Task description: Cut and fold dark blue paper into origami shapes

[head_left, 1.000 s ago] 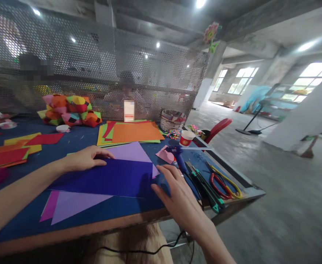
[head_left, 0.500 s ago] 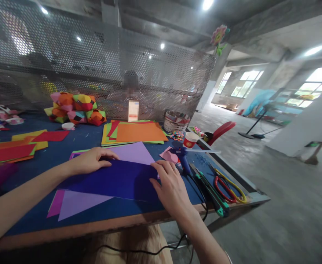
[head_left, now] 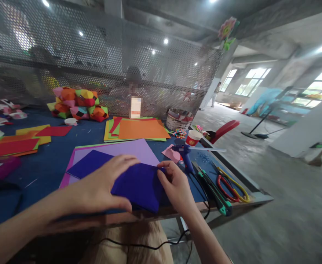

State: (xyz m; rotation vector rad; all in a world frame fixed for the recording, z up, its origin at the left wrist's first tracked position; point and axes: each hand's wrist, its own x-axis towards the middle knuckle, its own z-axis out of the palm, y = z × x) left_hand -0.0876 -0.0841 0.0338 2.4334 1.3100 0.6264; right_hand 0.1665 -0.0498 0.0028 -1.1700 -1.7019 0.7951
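Observation:
A dark blue sheet of paper (head_left: 139,183) lies partly lifted at the near edge of the blue table (head_left: 48,165), on top of a lilac sheet (head_left: 133,150). My left hand (head_left: 106,187) rests over its left part with fingers spread and thumb underneath at the near edge. My right hand (head_left: 173,183) pinches the sheet's right edge between thumb and fingers.
A blue glue gun (head_left: 185,156), cutters (head_left: 213,190) and red and yellow scissors (head_left: 232,185) lie right of my hand. An orange paper stack (head_left: 139,130), a paper cup (head_left: 192,138), a basket (head_left: 180,119) and folded paper shapes (head_left: 78,104) sit further back. A mesh screen (head_left: 95,66) stands behind, with a person beyond it.
The purple triangle near the table edge is gone and the lilac sheet lies flat. The blue sheet has been drawn towards me. My left hand moved onto it and my right hand now pinches its edge.

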